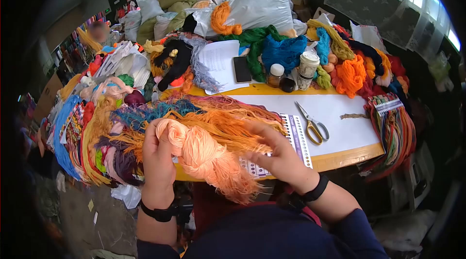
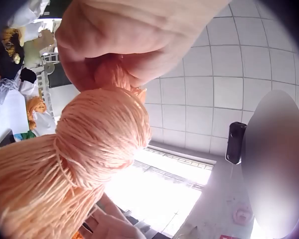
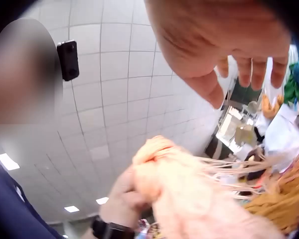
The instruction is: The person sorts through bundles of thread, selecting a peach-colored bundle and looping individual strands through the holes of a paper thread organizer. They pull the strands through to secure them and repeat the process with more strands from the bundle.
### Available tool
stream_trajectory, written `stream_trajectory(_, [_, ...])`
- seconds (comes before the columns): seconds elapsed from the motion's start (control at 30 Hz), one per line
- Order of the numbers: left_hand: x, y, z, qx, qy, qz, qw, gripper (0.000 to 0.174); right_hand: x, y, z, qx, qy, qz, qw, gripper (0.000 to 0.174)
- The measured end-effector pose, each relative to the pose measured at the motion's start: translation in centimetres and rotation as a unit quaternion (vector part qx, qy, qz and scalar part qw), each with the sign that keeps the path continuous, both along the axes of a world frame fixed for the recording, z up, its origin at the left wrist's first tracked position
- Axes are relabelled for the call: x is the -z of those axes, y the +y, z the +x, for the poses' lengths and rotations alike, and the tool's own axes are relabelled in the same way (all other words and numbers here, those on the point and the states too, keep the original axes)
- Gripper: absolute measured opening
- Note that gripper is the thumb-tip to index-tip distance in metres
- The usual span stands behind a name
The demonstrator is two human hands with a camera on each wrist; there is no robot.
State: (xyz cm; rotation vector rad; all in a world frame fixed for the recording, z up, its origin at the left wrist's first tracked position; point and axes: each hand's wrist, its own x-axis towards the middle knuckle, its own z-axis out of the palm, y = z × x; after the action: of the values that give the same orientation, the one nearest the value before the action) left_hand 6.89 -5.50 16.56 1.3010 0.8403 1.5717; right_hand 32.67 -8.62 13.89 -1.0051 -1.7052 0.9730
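Note:
A peach-coloured skein of yarn (image 1: 206, 162) hangs over the table's front edge, wound tight at its top and loose and frayed at its lower end. My left hand (image 1: 158, 154) grips the top of this skein; the left wrist view shows fingers curled round the neck above the wound bulb (image 2: 102, 129). To the right, my right hand (image 1: 281, 157) is beside the skein's loose strands. In the right wrist view that hand (image 3: 224, 40) has its fingers extended and apart, above the skein. Orange yarn (image 1: 218, 125) lies on the table just behind both hands.
Scissors with yellow and grey handles (image 1: 314, 125) lie on white paper beside a hole-punched card (image 1: 297, 137). Behind are a phone (image 1: 241, 69), a patterned cup (image 1: 307, 69), a small jar (image 1: 275, 75) and heaped yarn. Bundled threads (image 1: 391, 123) hang at the right edge.

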Motion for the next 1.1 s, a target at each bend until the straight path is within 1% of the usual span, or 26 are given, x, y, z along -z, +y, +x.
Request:
stream_trajectory(0.03, [-0.1,0.1,0.2,-0.003,-0.016,0.005,1.000,0.021,-0.2,0.0,-0.3,0.002,0.000,0.002,1.000,0.060])
stream_trajectory(0.1, [0.6,0.3,0.7,0.003,0.000,0.003,1.000,0.021,-0.3,-0.2,-1.2,-0.058,0.043,-0.030,0.997,0.064])
stream_trajectory(0.13, [1.0,0.3,1.0,0.007,0.017,0.000,1.000,0.021,-0.1,-0.3,-1.6,-0.055,0.027,0.007,0.998,0.070])
stream_trajectory(0.17, [1.1,0.1,1.4,0.006,0.017,-0.002,1.000,0.021,0.1,-0.4,-2.4,-0.056,0.027,0.005,0.998,0.070])
stream_trajectory(0.23, [1.3,-0.2,2.3,0.056,-0.024,-0.045,0.997,0.020,0.5,-0.4,-3.8,-0.158,0.148,-0.073,0.974,0.064])
stream_trajectory(0.27, [2.0,0.1,1.9,0.081,-0.018,-0.063,0.995,0.029,0.1,-0.5,-3.3,-0.152,0.048,-0.132,0.978,0.046])
stream_trajectory(0.3, [2.0,-0.1,2.4,0.081,-0.018,-0.062,0.995,0.029,0.3,-0.4,-3.3,-0.152,0.048,-0.132,0.978,0.046])
stream_trajectory(0.33, [2.1,-0.3,3.2,0.104,-0.067,-0.067,0.990,0.036,0.7,-0.3,-3.4,-0.135,0.133,-0.184,0.965,0.038])
stream_trajectory(0.37, [2.2,-0.6,3.7,0.127,-0.116,-0.072,0.982,0.044,0.9,-0.2,-3.5,-0.117,0.215,-0.234,0.941,0.031])
stream_trajectory(0.4, [3.6,-0.9,3.7,0.144,-0.064,-0.070,0.985,0.058,0.6,-0.2,-3.5,-0.106,0.262,-0.263,0.922,0.025])
stream_trajectory(0.43, [4.7,-1.3,4.2,0.168,0.004,-0.042,0.985,0.062,0.3,-0.3,-3.5,-0.106,0.262,-0.263,0.922,0.025])
stream_trajectory(0.5, [5.5,-2.3,4.7,0.197,0.068,-0.054,0.977,0.060,-0.3,-0.4,-3.3,-0.077,0.229,-0.245,0.939,0.022])
stream_trajectory(0.53, [5.4,-2.2,4.5,0.196,0.067,-0.054,0.977,0.060,-0.1,-0.3,-3.0,-0.078,0.227,-0.246,0.939,0.022])
stream_trajectory(0.6, [5.2,-2.1,3.4,0.173,-0.036,-0.173,0.969,0.052,0.6,-0.2,-2.3,-0.054,0.106,-0.188,0.975,0.018])
stream_trajectory(0.63, [4.5,-1.8,2.5,0.195,-0.045,-0.186,0.962,0.046,0.3,-0.3,-1.8,-0.055,0.105,-0.189,0.975,0.018])
stream_trajectory(0.7, [2.7,-1.4,0.6,0.267,-0.046,-0.214,0.939,0.046,-0.7,-0.2,-0.5,-0.088,0.153,-0.241,0.954,0.015])
stream_trajectory(0.73, [2.3,-1.5,0.6,0.266,-0.047,-0.213,0.939,0.046,-0.8,0.0,0.1,-0.120,0.175,-0.224,0.951,0.014])
stream_trajectory(0.77, [2.0,-1.7,0.6,0.275,-0.081,-0.222,0.932,0.046,-0.9,0.2,-0.1,-0.120,0.175,-0.224,0.951,0.014])
stream_trajectory(0.8, [1.9,-1.9,0.7,0.284,-0.115,-0.232,0.923,0.046,-1.0,0.3,-0.4,-0.121,0.247,-0.270,0.923,0.016])
stream_trajectory(0.83, [1.8,-2.1,1.0,0.285,-0.115,-0.232,0.923,0.046,-1.0,0.3,-0.5,-0.122,0.317,-0.313,0.887,0.018])
stream_trajectory(0.87, [1.6,-2.2,1.4,0.280,-0.128,-0.227,0.924,0.045,-0.8,0.5,-0.5,-0.134,0.316,-0.348,0.872,0.024])
stream_trajectory(0.9, [1.4,-2.2,1.6,0.276,-0.142,-0.223,0.924,0.044,-0.5,0.4,-0.7,-0.134,0.317,-0.346,0.873,0.024])
stream_trajectory(0.97, [1.4,-2.5,1.3,0.259,-0.134,-0.225,0.930,0.042,-0.3,0.1,-1.6,-0.165,0.317,-0.431,0.829,0.025])
stream_trajectory(1.03, [1.5,-2.9,0.3,0.237,-0.132,-0.227,0.935,0.041,-1.1,-0.7,-1.3,-0.182,0.311,-0.437,0.824,0.023])
stream_trajectory(1.1, [1.4,-2.7,-3.4,0.157,0.027,-0.166,0.973,0.038,-1.9,-1.4,0.5,-0.210,0.322,-0.404,0.830,0.021])
